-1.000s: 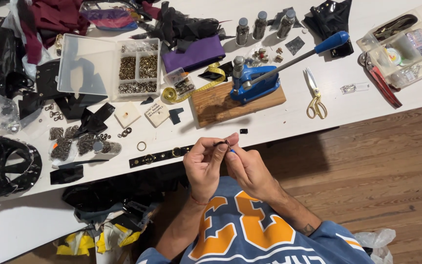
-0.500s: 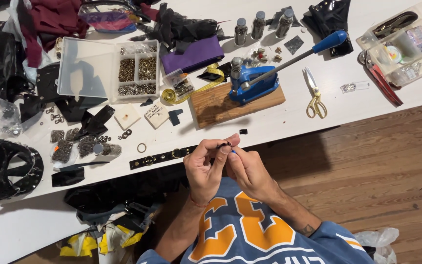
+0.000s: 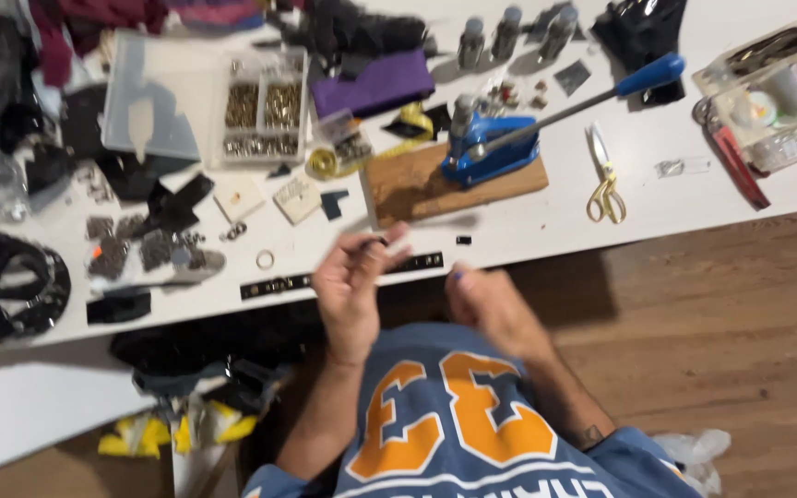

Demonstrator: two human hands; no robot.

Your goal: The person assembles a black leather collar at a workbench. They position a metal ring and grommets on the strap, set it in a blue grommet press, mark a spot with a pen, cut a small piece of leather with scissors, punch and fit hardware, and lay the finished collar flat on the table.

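Pinching a small dark piece (image 3: pixel 373 243) between thumb and fingertips, the left hand (image 3: pixel 350 281) is raised just off the near edge of the white bench (image 3: pixel 528 231), its grip pressed together on that piece. What the piece is cannot be told, as the view is blurred. The right hand (image 3: pixel 483 300) hangs lower and apart from the left, below the near edge; its fingers are curled, and whether its grip is closed on anything cannot be told.

Just beyond the left hand, a narrow black strip (image 3: pixel 339 275) lies along the near edge of the bench, and a small metal ring (image 3: pixel 265 259) lies a little further in. A blue hand press (image 3: pixel 491 148) with a long lever stands on a wooden board (image 3: pixel 417 184) near the middle of the bench. Gold-handled scissors (image 3: pixel 604 180) lie to the right of the board. A clear compartment box (image 3: pixel 265 115) of small metal parts sits toward the far left, with a purple piece of material (image 3: pixel 375 88) just beside it. A black mask-like piece (image 3: pixel 6 286) rests at the left end.
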